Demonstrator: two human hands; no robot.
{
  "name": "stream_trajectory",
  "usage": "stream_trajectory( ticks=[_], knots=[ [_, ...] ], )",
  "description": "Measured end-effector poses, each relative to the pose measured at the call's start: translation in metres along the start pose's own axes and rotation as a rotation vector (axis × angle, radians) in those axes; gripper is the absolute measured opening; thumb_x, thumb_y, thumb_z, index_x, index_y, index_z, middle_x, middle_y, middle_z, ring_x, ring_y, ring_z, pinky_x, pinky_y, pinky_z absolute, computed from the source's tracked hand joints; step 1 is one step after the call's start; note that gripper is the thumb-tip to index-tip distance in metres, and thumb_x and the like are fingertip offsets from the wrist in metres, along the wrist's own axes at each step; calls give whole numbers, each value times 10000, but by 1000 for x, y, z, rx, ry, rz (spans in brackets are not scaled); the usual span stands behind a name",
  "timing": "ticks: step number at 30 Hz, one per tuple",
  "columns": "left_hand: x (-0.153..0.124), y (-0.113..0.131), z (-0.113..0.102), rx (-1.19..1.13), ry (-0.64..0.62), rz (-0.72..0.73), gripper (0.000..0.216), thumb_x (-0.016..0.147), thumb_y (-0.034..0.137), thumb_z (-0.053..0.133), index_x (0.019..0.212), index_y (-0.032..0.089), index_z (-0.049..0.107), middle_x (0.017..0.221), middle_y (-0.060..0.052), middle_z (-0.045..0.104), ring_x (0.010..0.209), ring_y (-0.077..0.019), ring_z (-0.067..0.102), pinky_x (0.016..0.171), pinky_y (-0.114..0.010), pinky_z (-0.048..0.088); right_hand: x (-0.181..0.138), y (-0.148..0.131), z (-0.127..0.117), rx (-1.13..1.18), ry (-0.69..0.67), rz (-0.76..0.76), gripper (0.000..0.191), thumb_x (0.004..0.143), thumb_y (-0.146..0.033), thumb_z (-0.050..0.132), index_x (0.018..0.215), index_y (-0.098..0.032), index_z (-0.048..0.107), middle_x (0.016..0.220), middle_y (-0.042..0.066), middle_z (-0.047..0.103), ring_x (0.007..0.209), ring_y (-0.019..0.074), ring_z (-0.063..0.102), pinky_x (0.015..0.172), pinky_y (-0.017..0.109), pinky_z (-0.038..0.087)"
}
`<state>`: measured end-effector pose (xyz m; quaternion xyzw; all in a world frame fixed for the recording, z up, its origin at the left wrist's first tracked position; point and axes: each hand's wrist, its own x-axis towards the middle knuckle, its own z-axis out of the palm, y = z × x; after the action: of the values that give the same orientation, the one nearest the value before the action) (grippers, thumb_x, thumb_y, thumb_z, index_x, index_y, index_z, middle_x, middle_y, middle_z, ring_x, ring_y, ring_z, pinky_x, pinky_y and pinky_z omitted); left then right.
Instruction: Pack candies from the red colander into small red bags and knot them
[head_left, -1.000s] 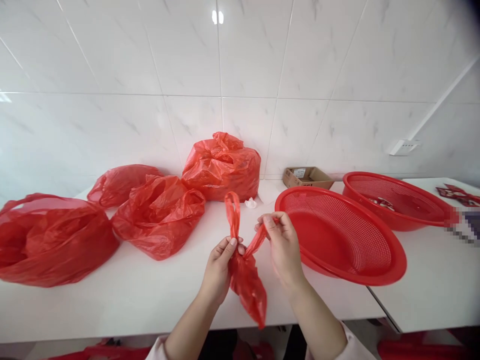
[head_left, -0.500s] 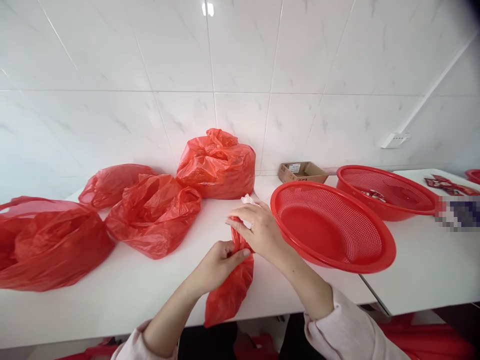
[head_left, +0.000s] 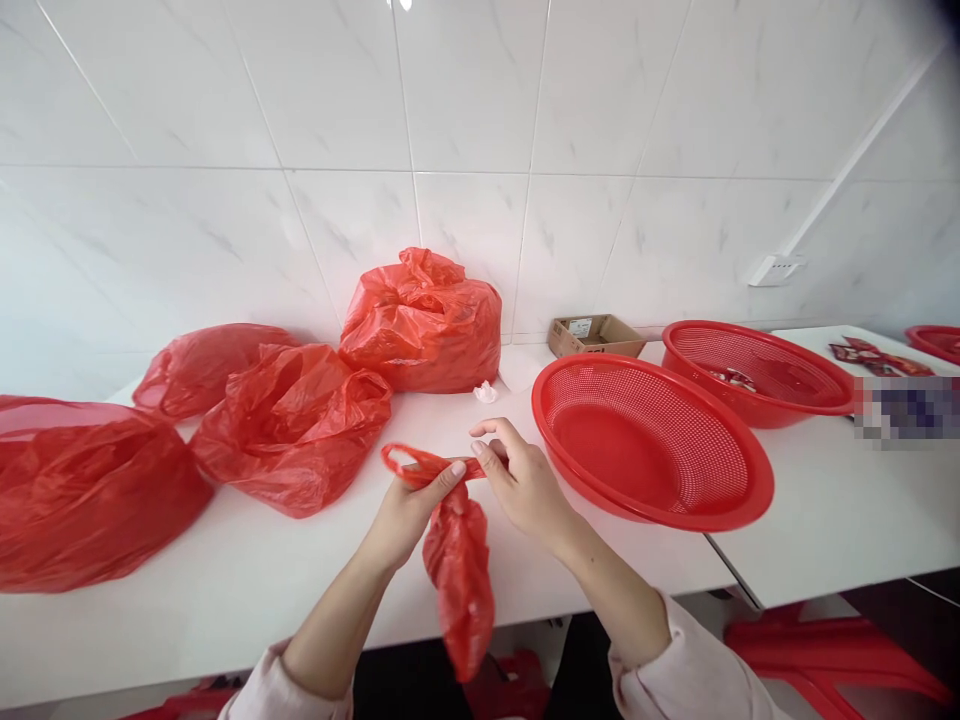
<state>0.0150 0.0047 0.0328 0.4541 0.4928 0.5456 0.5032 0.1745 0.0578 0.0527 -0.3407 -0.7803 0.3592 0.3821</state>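
Note:
Between my hands is a small red plastic bag (head_left: 461, 570), its filled lower part hanging over the table's front edge. My left hand (head_left: 409, 510) is closed round the gathered neck, thumb on top, and a loop handle sticks out past it to the left. My right hand (head_left: 525, 485) pinches the other end of the twisted neck between curled fingers, with the index finger raised. Behind the hands a crumpled white tissue (head_left: 485, 392) lies on the white table (head_left: 555, 590), in front of a large red plastic bag (head_left: 424, 330). What the small bag contains is hidden.
More red bags, one slumped (head_left: 292, 430) and one wide (head_left: 90, 500), fill the left side. At right stand a red basket (head_left: 727, 510), a second basket (head_left: 817, 400) holding small items, and a cardboard box (head_left: 596, 335). Red packets (head_left: 877, 357) lie farther right.
My hands have drawn the bag's neck out sideways, where it stood upright before. The bag's body has swung to the right. The white tissue is now in plain sight behind my hands.

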Motion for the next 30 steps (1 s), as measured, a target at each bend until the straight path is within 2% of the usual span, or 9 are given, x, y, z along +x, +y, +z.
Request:
stream_trajectory(
  ticks=[3, 6, 8, 15, 19, 22, 26, 28, 30],
  knots=[
    [0, 2, -2, 3, 25, 49, 320, 842, 423, 672, 1017, 168, 755, 998, -81, 750, 997, -255, 656, 924, -352, 481, -9, -5, -1, 126, -47, 57, 280, 905, -409, 587, 1139, -263, 542, 843, -18, 588, 783, 155, 584, 737, 283, 430],
    [-1, 2, -1, -13, 23, 76, 352, 865, 420, 646, 1099, 175, 738, 1124, -98, 733, 1088, -281, 641, 965, -381, 476, -14, -4, -1, 245, -132, 100, 413, 814, -359, 707, 1182, -280, 538, 1149, 22, 612, 1042, 188, 591, 913, 338, 450],
    [-1, 0, 0, -33, 18, 81, 352, 879, 413, 631, 1123, 178, 728, 1127, -94, 732, 1075, -274, 650, 953, -376, 489, -15, -2, 0, 303, -166, 113, 441, 802, -302, 712, 1201, -282, 526, 1194, 25, 611, 1084, 190, 587, 952, 359, 452],
    [3, -8, 5, -42, -7, 46, 358, 860, 444, 644, 1029, 140, 731, 937, -90, 754, 847, -235, 692, 750, -321, 539, -12, 10, 9, 497, -221, 119, 439, 800, -236, 697, 1198, -264, 515, 1186, 32, 616, 1072, 181, 610, 963, 364, 478],
    [5, -8, 7, -24, -13, 63, 309, 848, 435, 662, 950, 156, 746, 899, -62, 741, 821, -205, 675, 766, -298, 524, -9, 17, 5, 660, -368, 100, 442, 808, -238, 693, 1208, -252, 505, 1162, 26, 613, 1061, 168, 605, 991, 369, 461],
    [4, -8, 9, -15, -13, 75, 295, 857, 430, 654, 939, 163, 746, 850, -43, 714, 799, -186, 649, 769, -285, 506, -7, 23, 1, 676, -396, 106, 413, 818, -243, 684, 1197, -246, 520, 1044, 7, 615, 1001, 155, 600, 942, 339, 464],
    [2, -13, 7, -23, -13, 66, 345, 874, 454, 625, 1001, 153, 735, 575, 24, 544, 642, -153, 573, 682, -268, 472, -4, 30, 0, 625, -359, 150, 349, 815, -287, 678, 1143, -240, 566, 782, -50, 549, 761, 121, 561, 752, 265, 461],
    [2, -17, 5, -33, -19, 52, 377, 883, 477, 603, 1029, 154, 729, 536, 38, 497, 619, -151, 558, 667, -269, 465, -4, 32, 0, 570, -309, 163, 308, 821, -296, 661, 1112, -238, 576, 764, -53, 537, 716, 116, 543, 705, 255, 448],
    [2, -20, 3, -34, -2, 40, 385, 890, 491, 585, 1051, 170, 726, 576, 23, 554, 660, -162, 584, 697, -279, 477, -7, 30, -1, 439, -233, 151, 260, 843, -275, 614, 1098, -243, 582, 838, -29, 571, 738, 126, 556, 709, 271, 451]
  ],
)
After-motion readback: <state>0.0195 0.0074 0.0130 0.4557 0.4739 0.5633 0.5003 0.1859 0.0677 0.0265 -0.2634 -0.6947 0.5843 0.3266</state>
